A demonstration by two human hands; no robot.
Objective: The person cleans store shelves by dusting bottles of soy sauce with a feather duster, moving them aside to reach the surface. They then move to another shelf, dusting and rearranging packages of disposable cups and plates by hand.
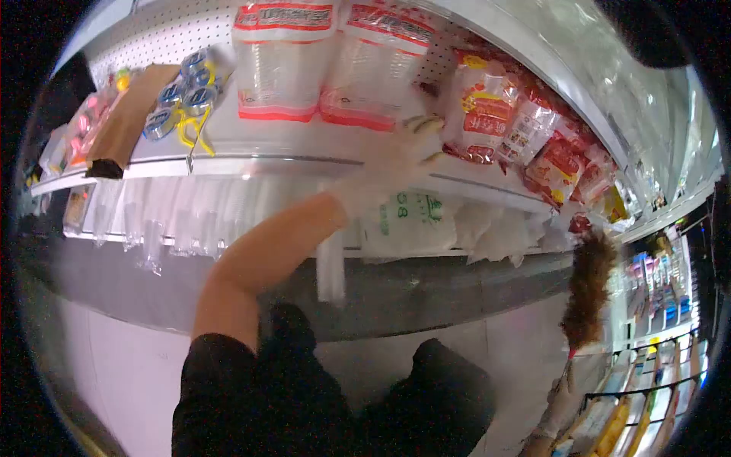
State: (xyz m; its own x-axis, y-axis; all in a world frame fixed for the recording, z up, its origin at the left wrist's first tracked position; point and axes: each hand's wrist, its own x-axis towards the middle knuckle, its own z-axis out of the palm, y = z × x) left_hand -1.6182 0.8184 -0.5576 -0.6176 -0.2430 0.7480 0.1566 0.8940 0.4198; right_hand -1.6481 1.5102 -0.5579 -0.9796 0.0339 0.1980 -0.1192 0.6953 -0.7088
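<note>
At the left end of the upper shelf (251,164), a brown packet (122,122) is lying across the front edge. Just right of it, blue rolls (183,95) with yellow bands are sitting together. Two clear bags (282,61) with red trim are hanging above the middle of the shelf. The left hand (400,152), in a pale glove, is reaching up from a bare forearm and a black sleeve to the shelf's front edge. Its fingers (422,122) are lying close together against the left edge of a red and white packet (483,114); I cannot tell whether they are gripping it. Under that hand, a white bag (407,221) with green print is hanging off the lower shelf. More red packets (552,156) are leaning along the right end of the upper shelf. Near the lower right corner, the right hand (560,400), also gloved, is closing around the handle of a feather duster (590,289), whose brown head is pointing upward.
</note>
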